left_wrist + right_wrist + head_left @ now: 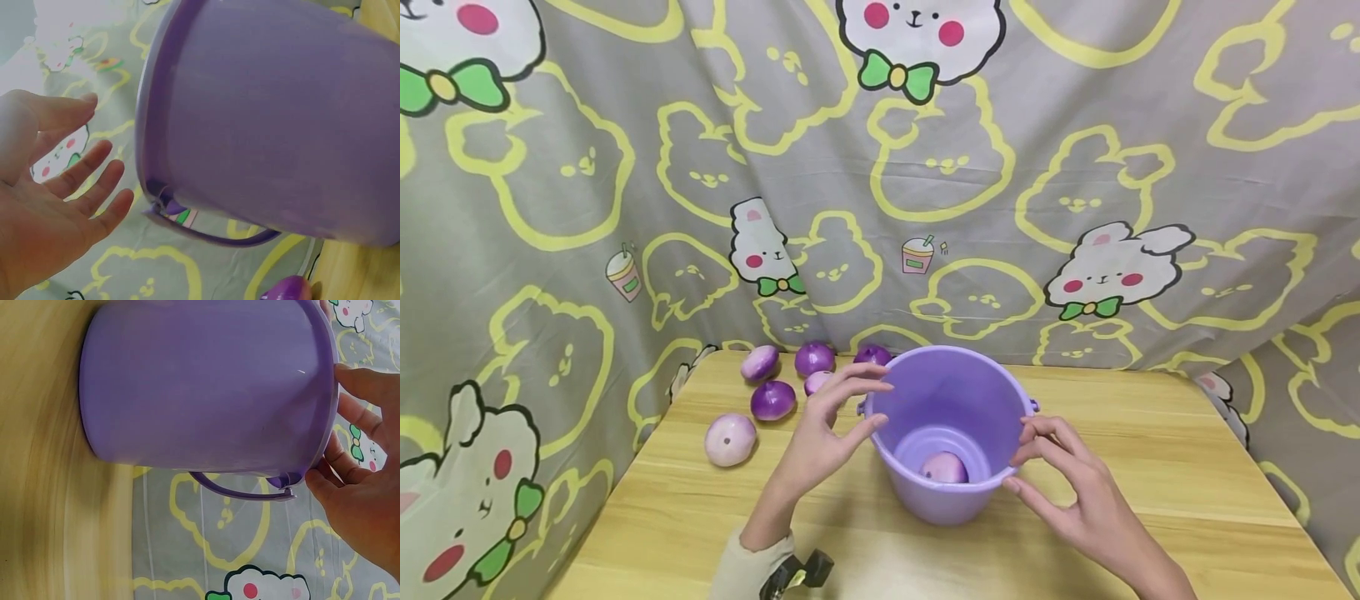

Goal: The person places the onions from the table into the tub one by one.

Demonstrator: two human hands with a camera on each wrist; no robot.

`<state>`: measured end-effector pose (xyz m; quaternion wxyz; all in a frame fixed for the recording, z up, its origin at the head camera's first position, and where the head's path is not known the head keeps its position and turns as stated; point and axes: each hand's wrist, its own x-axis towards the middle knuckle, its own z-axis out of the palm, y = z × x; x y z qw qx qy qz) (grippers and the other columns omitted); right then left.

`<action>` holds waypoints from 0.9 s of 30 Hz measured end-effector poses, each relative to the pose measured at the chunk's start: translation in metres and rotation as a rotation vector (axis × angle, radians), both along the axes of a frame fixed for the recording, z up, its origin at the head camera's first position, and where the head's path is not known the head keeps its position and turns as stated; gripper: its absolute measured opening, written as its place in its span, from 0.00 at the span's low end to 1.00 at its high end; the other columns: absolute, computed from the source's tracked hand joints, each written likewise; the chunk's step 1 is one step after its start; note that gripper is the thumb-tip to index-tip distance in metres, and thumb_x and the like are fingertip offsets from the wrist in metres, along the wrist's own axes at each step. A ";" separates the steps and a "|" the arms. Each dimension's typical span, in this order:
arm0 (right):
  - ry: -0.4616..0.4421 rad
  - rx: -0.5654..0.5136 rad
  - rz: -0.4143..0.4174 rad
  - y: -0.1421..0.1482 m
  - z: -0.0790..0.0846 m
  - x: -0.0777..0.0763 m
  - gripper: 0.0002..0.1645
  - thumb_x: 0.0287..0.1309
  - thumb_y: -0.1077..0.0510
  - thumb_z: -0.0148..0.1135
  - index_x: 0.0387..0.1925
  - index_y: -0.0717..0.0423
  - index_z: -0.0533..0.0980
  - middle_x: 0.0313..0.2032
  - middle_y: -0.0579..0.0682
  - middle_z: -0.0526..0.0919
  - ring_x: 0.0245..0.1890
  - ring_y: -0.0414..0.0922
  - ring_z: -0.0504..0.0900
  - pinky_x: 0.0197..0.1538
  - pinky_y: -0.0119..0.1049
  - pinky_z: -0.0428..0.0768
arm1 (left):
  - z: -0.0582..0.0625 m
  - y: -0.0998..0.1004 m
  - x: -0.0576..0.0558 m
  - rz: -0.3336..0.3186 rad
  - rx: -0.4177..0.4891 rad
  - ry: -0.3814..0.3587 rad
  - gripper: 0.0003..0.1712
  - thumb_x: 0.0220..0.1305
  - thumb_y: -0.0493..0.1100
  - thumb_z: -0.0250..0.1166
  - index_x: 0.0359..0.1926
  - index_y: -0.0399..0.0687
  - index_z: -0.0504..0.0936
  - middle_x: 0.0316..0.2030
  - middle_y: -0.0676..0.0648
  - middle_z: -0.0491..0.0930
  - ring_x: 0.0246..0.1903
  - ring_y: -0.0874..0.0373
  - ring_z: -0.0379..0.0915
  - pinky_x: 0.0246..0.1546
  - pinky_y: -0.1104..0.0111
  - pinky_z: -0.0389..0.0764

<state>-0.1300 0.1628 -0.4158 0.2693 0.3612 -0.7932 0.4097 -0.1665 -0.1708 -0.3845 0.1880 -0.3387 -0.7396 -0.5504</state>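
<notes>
A purple plastic bucket (951, 504) stands upright on the wooden table, its handle (231, 240) hanging down on the far side. Inside, on its bottom, lies one red onion (944, 468). My right hand (1078, 492) holds the rim at the right, thumb outside and fingertips over the edge; the right wrist view shows the thumb (359, 381) against the rim. At the opposite side my left hand (827, 433) hovers by the rim with spread, relaxed fingers. A gap shows between those fingers (100, 181) and the bucket in the left wrist view.
Several more red onions lie left of and behind the bucket, among them a pale one (730, 439) and a dark one (772, 401). A grey curtain (970, 300) with cartoon prints hangs along the back and sides of the table (1150, 450).
</notes>
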 end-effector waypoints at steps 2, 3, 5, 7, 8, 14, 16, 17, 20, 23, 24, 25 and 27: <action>-0.001 0.000 0.000 0.000 0.000 0.000 0.26 0.41 0.68 0.81 0.41 0.43 0.81 0.51 0.47 0.77 0.59 0.48 0.73 0.71 0.32 0.65 | 0.001 -0.003 0.000 0.007 0.015 -0.010 0.18 0.63 0.29 0.71 0.54 0.41 0.84 0.60 0.40 0.78 0.64 0.45 0.70 0.66 0.61 0.73; -0.001 0.000 0.000 0.000 0.000 0.000 0.26 0.41 0.68 0.81 0.41 0.43 0.81 0.51 0.47 0.77 0.59 0.48 0.73 0.71 0.32 0.65 | 0.001 -0.004 -0.001 0.012 0.019 -0.015 0.18 0.63 0.29 0.70 0.54 0.40 0.84 0.60 0.39 0.78 0.64 0.46 0.70 0.65 0.62 0.74; -0.002 0.000 0.000 0.000 0.000 0.000 0.26 0.41 0.68 0.81 0.41 0.43 0.81 0.51 0.47 0.77 0.59 0.48 0.73 0.71 0.31 0.65 | 0.001 -0.006 -0.001 0.030 0.020 -0.026 0.18 0.64 0.29 0.70 0.54 0.41 0.84 0.60 0.41 0.78 0.63 0.46 0.71 0.61 0.63 0.77; -0.002 0.000 -0.001 0.000 0.000 0.000 0.27 0.41 0.68 0.81 0.41 0.43 0.81 0.51 0.47 0.77 0.59 0.48 0.74 0.70 0.31 0.65 | 0.001 -0.008 -0.002 0.047 0.019 -0.037 0.18 0.64 0.29 0.70 0.54 0.42 0.85 0.60 0.42 0.78 0.62 0.47 0.72 0.58 0.63 0.79; -0.002 0.001 -0.002 0.000 0.000 0.000 0.27 0.41 0.68 0.81 0.41 0.42 0.81 0.51 0.47 0.77 0.59 0.48 0.74 0.71 0.31 0.65 | 0.001 -0.009 -0.002 0.054 0.018 -0.041 0.18 0.64 0.30 0.70 0.54 0.42 0.85 0.60 0.43 0.78 0.61 0.48 0.73 0.57 0.62 0.79; -0.001 -0.001 0.002 -0.001 0.001 0.000 0.26 0.42 0.67 0.81 0.41 0.43 0.81 0.51 0.47 0.77 0.59 0.48 0.74 0.71 0.31 0.65 | 0.001 -0.018 -0.006 0.070 0.037 -0.073 0.17 0.64 0.29 0.70 0.54 0.40 0.84 0.61 0.47 0.78 0.61 0.49 0.73 0.59 0.58 0.80; 0.002 -0.002 0.004 -0.001 0.000 0.000 0.26 0.42 0.67 0.81 0.41 0.43 0.81 0.51 0.48 0.77 0.59 0.48 0.74 0.71 0.31 0.65 | 0.000 -0.022 -0.007 0.062 0.051 -0.067 0.18 0.63 0.28 0.69 0.54 0.41 0.84 0.61 0.46 0.77 0.62 0.47 0.72 0.59 0.58 0.80; 0.003 -0.003 0.005 -0.001 0.000 0.000 0.25 0.42 0.67 0.81 0.41 0.43 0.81 0.51 0.48 0.77 0.59 0.48 0.73 0.71 0.32 0.65 | 0.000 -0.025 -0.008 0.057 0.058 -0.060 0.19 0.63 0.27 0.69 0.54 0.41 0.84 0.61 0.45 0.77 0.62 0.46 0.72 0.59 0.59 0.80; 0.006 -0.003 0.007 -0.001 0.000 -0.001 0.25 0.43 0.66 0.81 0.41 0.43 0.81 0.51 0.48 0.77 0.60 0.47 0.73 0.71 0.32 0.65 | -0.001 -0.030 -0.010 0.048 0.075 -0.033 0.20 0.61 0.24 0.68 0.55 0.37 0.83 0.61 0.42 0.77 0.62 0.41 0.71 0.59 0.60 0.80; 0.008 -0.002 0.006 -0.001 0.000 -0.001 0.25 0.43 0.66 0.81 0.42 0.43 0.81 0.51 0.48 0.77 0.60 0.48 0.73 0.71 0.32 0.65 | -0.001 -0.034 -0.012 0.051 0.078 -0.034 0.20 0.62 0.24 0.68 0.55 0.36 0.83 0.61 0.40 0.76 0.62 0.40 0.70 0.60 0.60 0.79; 0.007 -0.002 0.005 -0.001 0.000 0.000 0.25 0.43 0.66 0.81 0.42 0.43 0.81 0.51 0.48 0.77 0.59 0.49 0.74 0.71 0.32 0.65 | -0.001 -0.035 -0.012 0.053 0.077 -0.035 0.20 0.62 0.24 0.68 0.55 0.36 0.82 0.61 0.40 0.76 0.62 0.39 0.70 0.61 0.59 0.79; 0.007 -0.002 0.005 -0.001 0.000 0.000 0.24 0.43 0.66 0.81 0.42 0.43 0.81 0.51 0.48 0.77 0.59 0.49 0.74 0.71 0.32 0.65 | -0.001 -0.036 -0.012 0.058 0.076 -0.042 0.21 0.62 0.24 0.68 0.55 0.38 0.83 0.61 0.41 0.77 0.62 0.40 0.70 0.61 0.59 0.78; 0.005 0.000 0.001 -0.001 0.000 0.000 0.24 0.44 0.65 0.81 0.42 0.43 0.81 0.51 0.48 0.78 0.59 0.50 0.74 0.72 0.32 0.64 | -0.001 -0.038 -0.013 0.067 0.076 -0.049 0.21 0.62 0.25 0.69 0.55 0.39 0.83 0.61 0.42 0.77 0.62 0.41 0.70 0.61 0.59 0.78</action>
